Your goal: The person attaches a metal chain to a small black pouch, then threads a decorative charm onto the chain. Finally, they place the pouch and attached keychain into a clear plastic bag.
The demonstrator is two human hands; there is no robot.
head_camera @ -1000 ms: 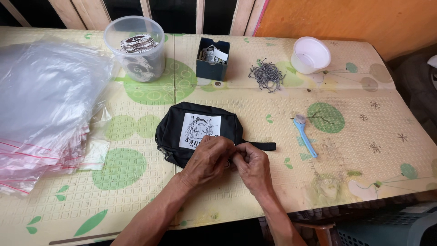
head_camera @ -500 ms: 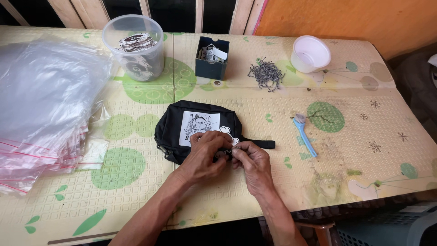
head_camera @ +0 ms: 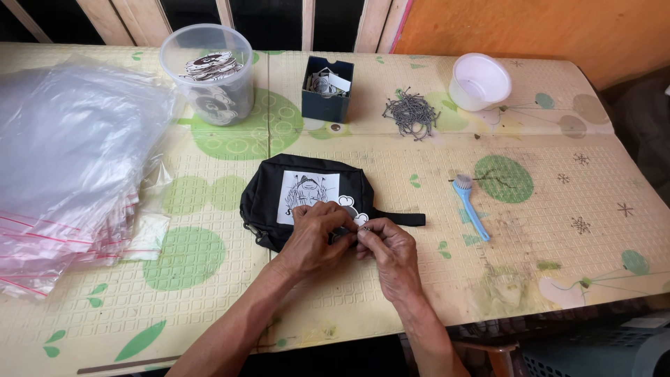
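A black pouch (head_camera: 307,199) with a white picture patch lies flat at the middle of the counter (head_camera: 419,293). The left hand (head_camera: 317,237) and right hand (head_camera: 387,251) meet at the pouch's 5 o'clock edge, fingers (head_camera: 349,234) pinched shut on a small charm (head_camera: 352,209) by its zipper. A blue brush (head_camera: 470,209) lies at 3 o'clock, well apart.

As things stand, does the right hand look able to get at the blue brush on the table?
Probably yes: the blue brush lies in the open to the right of the right hand, with bare table mat between them.
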